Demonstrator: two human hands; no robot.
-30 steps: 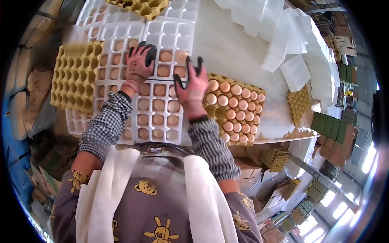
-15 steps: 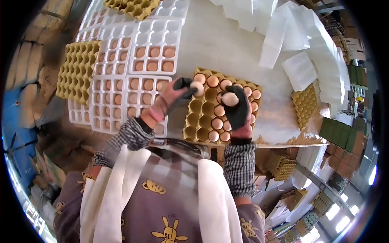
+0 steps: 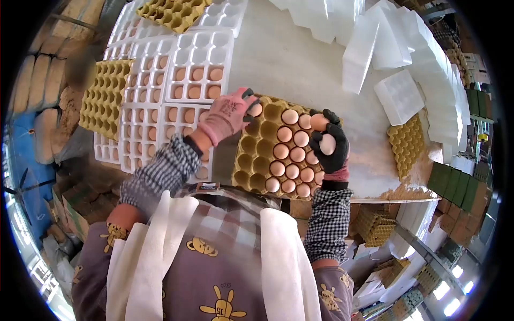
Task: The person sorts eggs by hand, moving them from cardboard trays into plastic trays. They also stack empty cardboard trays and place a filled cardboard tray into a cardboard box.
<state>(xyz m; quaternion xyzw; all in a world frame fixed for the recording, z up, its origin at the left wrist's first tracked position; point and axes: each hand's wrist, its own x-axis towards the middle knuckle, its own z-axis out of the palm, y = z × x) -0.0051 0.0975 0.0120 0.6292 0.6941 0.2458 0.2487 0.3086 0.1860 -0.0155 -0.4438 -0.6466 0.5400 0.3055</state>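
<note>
A brown pulp egg tray [image 3: 258, 165] lies before me, with eggs in its middle and right columns and hollow cups along much of its left side. My left hand [image 3: 227, 115], in a pink glove with dark fingertips, curls its fingers round an egg [image 3: 255, 109] at the tray's far left corner. Over the tray's right side, my right hand [image 3: 333, 143] wears a matching glove and holds a pale egg [image 3: 327, 144] against its palm. A browner egg [image 3: 319, 122] is at that hand's fingertips, by the far right cups.
White plastic trays [image 3: 165, 115], many cups holding eggs, cover the table's left side. On them lie a pulp tray [image 3: 106, 99] and another pulp tray [image 3: 174, 13] farther back. White foam-like boxes [image 3: 399, 93] crowd the right back, near more pulp trays [image 3: 406, 144].
My right hand has moved right, keeping its pale egg, and now has a browner egg at its fingertips. The left hand has turned palm-down at the corner; the far row's second cup has lost its egg.
</note>
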